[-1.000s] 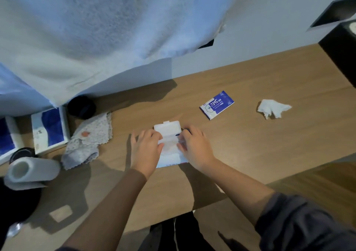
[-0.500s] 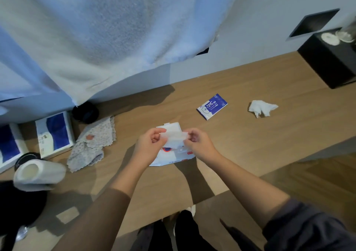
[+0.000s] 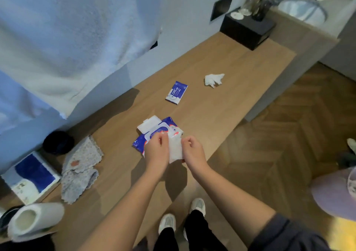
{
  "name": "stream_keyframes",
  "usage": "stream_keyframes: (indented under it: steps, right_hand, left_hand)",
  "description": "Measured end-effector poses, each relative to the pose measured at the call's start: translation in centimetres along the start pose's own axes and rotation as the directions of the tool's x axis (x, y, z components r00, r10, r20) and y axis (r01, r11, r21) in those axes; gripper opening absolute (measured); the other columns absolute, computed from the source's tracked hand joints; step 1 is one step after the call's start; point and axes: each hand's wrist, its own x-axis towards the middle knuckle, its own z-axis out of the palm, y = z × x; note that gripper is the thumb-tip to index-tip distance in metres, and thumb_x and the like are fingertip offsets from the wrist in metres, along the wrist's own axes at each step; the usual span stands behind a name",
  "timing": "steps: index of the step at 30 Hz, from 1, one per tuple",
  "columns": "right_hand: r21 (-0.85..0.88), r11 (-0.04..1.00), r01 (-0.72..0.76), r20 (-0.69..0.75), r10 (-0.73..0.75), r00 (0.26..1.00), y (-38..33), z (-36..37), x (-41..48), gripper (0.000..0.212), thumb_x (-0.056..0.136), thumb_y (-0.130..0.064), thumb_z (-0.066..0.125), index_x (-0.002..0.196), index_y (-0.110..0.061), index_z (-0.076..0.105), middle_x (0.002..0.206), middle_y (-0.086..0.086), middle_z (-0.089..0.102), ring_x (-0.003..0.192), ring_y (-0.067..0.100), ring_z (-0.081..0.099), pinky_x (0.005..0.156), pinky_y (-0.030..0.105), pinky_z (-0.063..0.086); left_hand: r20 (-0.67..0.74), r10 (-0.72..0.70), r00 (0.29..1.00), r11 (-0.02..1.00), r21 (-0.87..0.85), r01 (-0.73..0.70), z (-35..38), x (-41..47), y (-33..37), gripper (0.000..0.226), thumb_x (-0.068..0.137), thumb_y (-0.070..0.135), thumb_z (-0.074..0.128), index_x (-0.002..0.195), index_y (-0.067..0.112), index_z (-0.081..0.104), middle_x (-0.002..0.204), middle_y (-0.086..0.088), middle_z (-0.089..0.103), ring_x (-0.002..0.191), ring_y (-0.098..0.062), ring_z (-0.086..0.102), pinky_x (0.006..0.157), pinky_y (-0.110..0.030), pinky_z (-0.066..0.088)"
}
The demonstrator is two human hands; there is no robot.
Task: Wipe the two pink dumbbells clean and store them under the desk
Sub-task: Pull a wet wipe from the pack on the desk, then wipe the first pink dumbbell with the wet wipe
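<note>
A blue-and-white wet wipe pack (image 3: 152, 133) lies on the wooden desk (image 3: 221, 111) with its white lid flipped open. Just above its near end, my left hand (image 3: 157, 151) and my right hand (image 3: 192, 153) each pinch a side of a white wet wipe (image 3: 175, 149), which hangs between them. No pink dumbbell shows in the head view.
A small blue sachet (image 3: 176, 92) and a crumpled white tissue (image 3: 213, 80) lie farther back. A patterned cloth (image 3: 81, 170), a blue-and-white box (image 3: 32, 175), a dark round object (image 3: 57, 142) and a paper roll (image 3: 34, 220) sit at left. A black box (image 3: 248, 29) stands at the far end.
Both hands rose from the pack and drew a wipe out, which now hangs unfolded between them. The camera view swung right, showing more floor.
</note>
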Motion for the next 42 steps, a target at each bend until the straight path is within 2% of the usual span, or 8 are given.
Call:
stream_keyframes:
  steps: [3,7,14,20,24,30,35,42]
  right_hand:
    - [0.025,0.999,-0.032,-0.102,0.034,0.994,1.0,-1.6,-1.7,0.019,0.100,-0.020,0.045,0.086,-0.015,0.057,0.087,0.005,0.057,0.083,0.022,0.055,0.073,0.038,0.048]
    - [0.137,0.991,-0.013,-0.253,0.047,0.966,2.4,-5.2,-3.8,0.025,0.102,-0.021,0.043,0.080,-0.016,0.053,0.083,0.004,0.052,0.074,0.016,0.051,0.061,0.023,0.041]
    - [0.022,0.999,0.050,-0.500,-0.032,0.865,7.6,-12.6,-9.0,0.025,0.104,-0.022,0.040,0.096,-0.008,0.058,0.086,0.001,0.056,0.074,0.009,0.051,0.058,0.013,0.038]
    - [0.010,1.000,0.027,-0.652,-0.014,0.758,15.0,-19.1,-16.8,0.024,0.104,-0.021,0.042,0.083,-0.015,0.054,0.077,-0.007,0.055,0.070,0.001,0.049,0.058,0.009,0.036]
    - [0.090,0.996,-0.026,-0.745,0.084,0.661,20.2,-22.8,-22.3,0.024,0.103,-0.022,0.043,0.083,-0.014,0.053,0.075,-0.011,0.054,0.070,0.003,0.049,0.061,0.024,0.030]
    - [0.280,0.949,-0.143,-0.854,0.315,0.413,26.5,-25.6,-28.7,0.021,0.103,-0.028,0.042,0.084,-0.022,0.052,0.077,-0.014,0.054,0.075,0.001,0.053,0.065,0.021,0.037]
    - [0.492,0.864,-0.102,-0.834,0.502,0.228,29.5,-25.7,-32.8,0.018,0.104,-0.030,0.040,0.096,-0.024,0.055,0.088,-0.010,0.058,0.087,0.011,0.059,0.071,0.024,0.047]
    - [0.652,0.755,-0.069,-0.746,0.655,0.124,33.3,-27.6,-39.0,0.033,0.106,-0.033,0.037,0.129,-0.016,0.053,0.103,-0.005,0.056,0.101,0.017,0.061,0.091,0.041,0.056]
  left_hand:
    - [0.034,0.116,0.993,0.992,0.047,-0.117,1.1,-2.0,0.3,0.037,0.103,0.022,0.045,0.069,0.007,0.044,0.063,-0.003,0.049,0.059,-0.014,0.039,0.050,-0.021,0.030]
    - [0.136,0.253,0.958,0.962,0.073,-0.264,3.4,-4.8,0.3,0.039,0.100,0.024,0.046,0.063,0.018,0.039,0.058,0.004,0.043,0.054,-0.008,0.039,0.046,-0.020,0.029]
    - [0.305,0.359,0.882,0.915,0.071,-0.397,8.6,-12.4,-0.1,0.027,0.101,0.035,0.051,0.079,0.021,0.058,0.071,0.007,0.059,0.069,-0.010,0.060,0.062,-0.043,0.054]
    - [0.506,0.366,0.781,0.890,0.054,-0.452,12.8,-22.1,-2.1,0.032,0.102,0.036,0.047,0.075,0.021,0.055,0.069,0.004,0.059,0.065,-0.008,0.059,0.056,-0.026,0.047]
    - [0.655,0.359,0.665,0.854,0.057,-0.518,15.1,-28.8,-4.0,0.032,0.103,0.033,0.047,0.076,0.016,0.056,0.072,0.001,0.058,0.069,-0.014,0.058,0.057,-0.027,0.042]
    - [0.833,0.317,0.453,0.810,0.010,-0.586,18.9,-36.6,-6.1,0.028,0.102,0.028,0.049,0.076,0.019,0.053,0.096,0.004,0.053,0.080,-0.006,0.054,0.065,-0.015,0.039]
    - [0.943,0.228,0.242,0.801,-0.040,-0.598,21.2,-40.8,-7.6,0.032,0.100,0.024,0.051,0.072,0.007,0.053,0.066,0.000,0.056,0.059,0.000,0.050,0.055,-0.017,0.037]
    - [0.970,0.231,0.070,0.701,-0.116,-0.704,22.3,-47.6,-10.6,0.036,0.099,0.022,0.054,0.064,0.023,0.047,0.061,0.008,0.053,0.056,0.001,0.051,0.051,-0.012,0.035]
